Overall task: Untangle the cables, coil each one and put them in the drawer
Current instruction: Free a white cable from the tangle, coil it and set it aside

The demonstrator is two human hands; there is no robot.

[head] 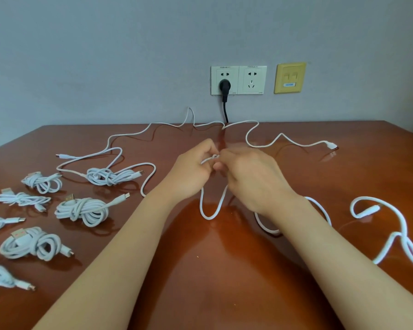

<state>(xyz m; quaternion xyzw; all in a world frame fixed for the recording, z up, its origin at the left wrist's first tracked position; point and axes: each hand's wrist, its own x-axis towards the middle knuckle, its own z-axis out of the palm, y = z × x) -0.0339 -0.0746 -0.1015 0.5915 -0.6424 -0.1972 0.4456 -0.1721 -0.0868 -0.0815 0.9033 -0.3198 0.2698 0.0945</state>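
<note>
One broad brown surface [224, 270] carries everything; no drawer is in view. Along its far side a far cable [247, 138] straggles from a connector [330, 146] at the far right, past the foot of the wall, to a half-wound tangle [110, 176] at the left. Several coiled bundles [81, 210] lie in a cluster at the near left, each apart from its neighbours. A stray cable [367, 198] sprawls by the near right edge.

In the middle, the held cable [209, 216] drops from the hands in a slack loop toward the near side, and more white cable shows near the right wrist. The left hand [191, 172] and the right hand [250, 179] meet above the surface, both with fingers curled in close. Between them they pinch a small twist of that cable. What the fingertips are doing inside the twist is hidden.

The step in hand looks like picking a knot out of this one cable, or closing its first turns, before it is coiled. The bundles suggest most of the coiling is done, with nothing yet stowed.

The next move calls for one hand to pin the twist while the other draws slack through without tightening it. The loop then has to be wound evenly, kept clear of the far cable.
</note>
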